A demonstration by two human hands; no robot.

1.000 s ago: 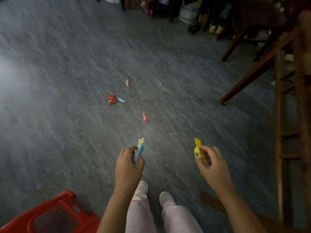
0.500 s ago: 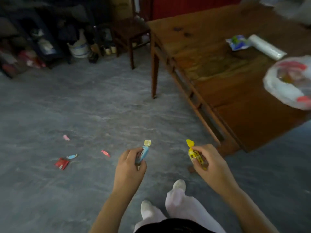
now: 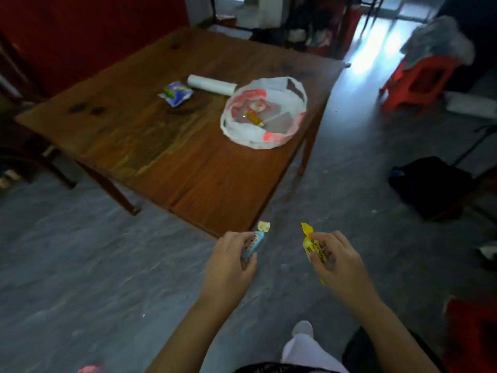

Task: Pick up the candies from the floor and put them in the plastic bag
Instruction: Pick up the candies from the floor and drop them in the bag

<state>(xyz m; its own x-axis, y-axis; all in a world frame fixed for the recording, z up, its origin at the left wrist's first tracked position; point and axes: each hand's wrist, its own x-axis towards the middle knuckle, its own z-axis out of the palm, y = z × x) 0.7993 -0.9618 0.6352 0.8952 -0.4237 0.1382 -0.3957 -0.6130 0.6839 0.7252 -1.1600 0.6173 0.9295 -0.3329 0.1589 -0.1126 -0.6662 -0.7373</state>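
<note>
My left hand [image 3: 228, 265] grips a blue-wrapped candy [image 3: 255, 242] with a pale twisted end. A yellow-wrapped candy [image 3: 313, 247] is pinched in my right hand [image 3: 338, 262]. Both hands hover over the grey floor just in front of the near corner of the wooden table [image 3: 188, 162]. On the table's right side lies an open white and red plastic bag [image 3: 265, 114] with a brownish-yellow candy inside it. A pink candy [image 3: 88, 368] lies on the floor at the bottom left edge.
A white roll [image 3: 211, 84] and a blue-green packet [image 3: 174, 93] sit on the table behind the bag. A red stool [image 3: 418, 82] with grey cloth stands far right. A black bag [image 3: 430, 184] lies on the floor to the right.
The view has swung right from the floor candies to the table, which now fills the middle with the bag in full sight. Both hands still hold their candies the same way.
</note>
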